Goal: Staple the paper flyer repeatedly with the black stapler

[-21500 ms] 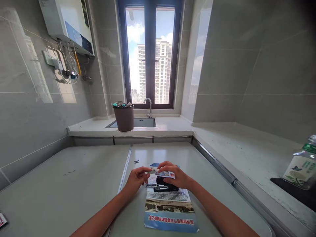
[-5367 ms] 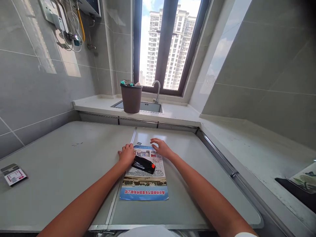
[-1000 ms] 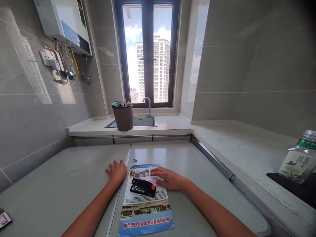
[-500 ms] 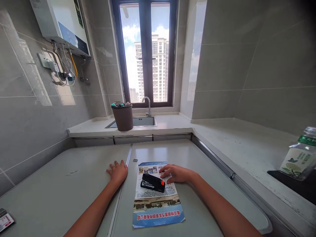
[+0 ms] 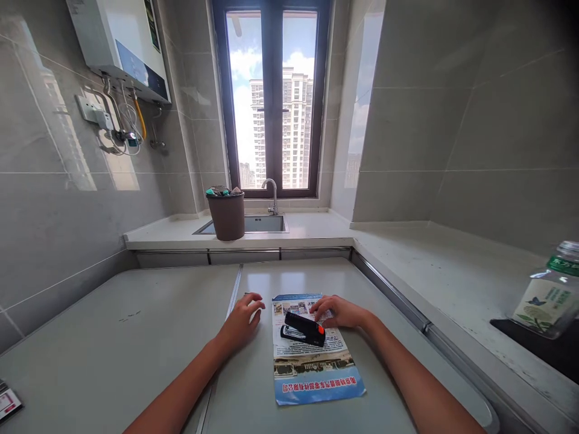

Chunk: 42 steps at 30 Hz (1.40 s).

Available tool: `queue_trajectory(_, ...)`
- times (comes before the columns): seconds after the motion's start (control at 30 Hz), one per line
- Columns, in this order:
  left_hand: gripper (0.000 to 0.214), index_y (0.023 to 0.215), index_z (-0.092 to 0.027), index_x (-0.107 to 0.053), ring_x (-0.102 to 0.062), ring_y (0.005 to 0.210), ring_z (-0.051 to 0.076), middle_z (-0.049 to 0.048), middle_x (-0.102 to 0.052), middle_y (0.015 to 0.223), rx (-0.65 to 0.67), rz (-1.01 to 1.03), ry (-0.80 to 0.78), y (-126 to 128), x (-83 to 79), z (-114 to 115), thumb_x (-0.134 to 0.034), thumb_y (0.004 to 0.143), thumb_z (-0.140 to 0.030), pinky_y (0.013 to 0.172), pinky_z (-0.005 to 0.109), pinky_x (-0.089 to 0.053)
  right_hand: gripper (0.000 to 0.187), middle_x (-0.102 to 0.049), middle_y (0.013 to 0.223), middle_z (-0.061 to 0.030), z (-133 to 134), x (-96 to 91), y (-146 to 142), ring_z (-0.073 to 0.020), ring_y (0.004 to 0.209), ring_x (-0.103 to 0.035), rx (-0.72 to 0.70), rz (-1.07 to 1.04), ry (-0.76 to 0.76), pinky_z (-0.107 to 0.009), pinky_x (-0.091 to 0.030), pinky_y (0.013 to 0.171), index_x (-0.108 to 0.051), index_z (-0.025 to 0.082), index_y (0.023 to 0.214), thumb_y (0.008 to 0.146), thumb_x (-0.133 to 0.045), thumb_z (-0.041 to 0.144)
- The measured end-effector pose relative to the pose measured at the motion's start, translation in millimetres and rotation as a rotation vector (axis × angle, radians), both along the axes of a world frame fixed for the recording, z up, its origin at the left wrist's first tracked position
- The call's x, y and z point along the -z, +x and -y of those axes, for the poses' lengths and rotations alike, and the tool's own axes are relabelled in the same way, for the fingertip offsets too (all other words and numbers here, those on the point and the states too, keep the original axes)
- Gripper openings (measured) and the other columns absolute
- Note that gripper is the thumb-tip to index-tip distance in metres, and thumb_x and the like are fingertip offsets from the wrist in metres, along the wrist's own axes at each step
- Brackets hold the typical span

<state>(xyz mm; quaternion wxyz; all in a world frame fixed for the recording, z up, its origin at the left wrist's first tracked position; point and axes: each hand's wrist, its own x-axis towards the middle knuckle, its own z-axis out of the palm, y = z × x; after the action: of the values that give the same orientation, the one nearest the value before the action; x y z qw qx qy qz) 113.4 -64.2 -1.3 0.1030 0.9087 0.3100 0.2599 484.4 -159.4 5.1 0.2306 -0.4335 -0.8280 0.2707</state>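
Note:
A printed flyer (image 5: 312,395) with blue ends and small photos lies on the table, its large lettering upside down to me. On it rests a black stapler (image 5: 304,330) with an orange-red patch, its jaws spread toward the left. My right hand (image 5: 341,312) lies over the flyer's upper right edge, fingers loosely bent and apart, close by the stapler's right end. Left of the flyer, my left hand (image 5: 244,319) hovers or rests near the table seam with fingers slightly curled and nothing visible in them. The small staple strip is mostly hidden behind it.
The pale table (image 5: 136,361) meets a white counter (image 5: 407,253) at the back and right. A brown bin (image 5: 227,217) stands beside the sink (image 5: 266,223) and faucet (image 5: 274,196). At right is a plastic bottle (image 5: 547,295); a small box (image 5: 8,402) lies far left.
The flyer and stapler have shifted right, with my right hand moving the same way. My left hand has left its flat spot on the left panel and come right, toward the flyer, its fingers more curled.

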Motion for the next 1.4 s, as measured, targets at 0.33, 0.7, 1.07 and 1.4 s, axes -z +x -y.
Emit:
queue_trajectory(0.33, 0.037, 0.137, -0.029, -0.062, -0.054, 0.135, 0.028, 0.009, -0.057, 0.146, 0.273, -0.161, -0.09, 10, 11.9, 17, -0.045, 0.104, -0.027, 0.115, 0.045, -0.043, 0.012, -0.074, 0.107, -0.0055, -4, 9.7, -31, -0.0225, 0.102, -0.066, 0.113, 0.14, 0.194, -0.036, -0.046, 0.099, -0.077, 0.022, 0.09, 0.084, -0.07, 0.015)
queue_trajectory(0.7, 0.036, 0.135, -0.029, -0.062, -0.054, 0.133, 0.029, 0.0098, -0.057, 0.144, 0.295, -0.136, -0.101, 10, 16.7, 14, -0.047, 0.102, -0.026, 0.115, 0.048, -0.043, 0.065, -0.07, 0.114, -0.006, 8, -5.6, -46, -0.0226, 0.095, -0.063, -0.012, 0.095, 0.029, -0.028, -0.048, 0.078, -0.066, 0.021, 0.124, 0.075, -0.084, 0.059)
queue_trajectory(1.07, 0.032, 0.129, -0.028, -0.063, -0.055, 0.131, 0.028, 0.0094, -0.058, 0.141, 0.319, -0.077, -0.168, 10, 14.7, 14, -0.051, 0.1, -0.025, 0.114, 0.045, -0.044, 0.031, -0.072, 0.1, -0.0045, 6, -1.6, -59, -0.0233, 0.093, -0.064, 0.135, 0.155, 0.337, -0.035, -0.041, 0.088, -0.068, 0.021, 0.108, 0.081, -0.081, 0.03)
queue_trajectory(1.4, 0.024, 0.118, -0.026, -0.063, -0.057, 0.127, 0.027, 0.0094, -0.057, 0.137, 0.309, -0.066, -0.216, 9, 5.2, 20, -0.055, 0.096, -0.023, 0.11, 0.041, -0.046, 0.031, -0.074, 0.105, -0.0057, -5, 16.4, -60, -0.0243, 0.094, -0.066, 0.29, 0.004, 0.292, -0.036, -0.044, 0.088, -0.071, 0.021, 0.111, 0.083, -0.078, 0.03)
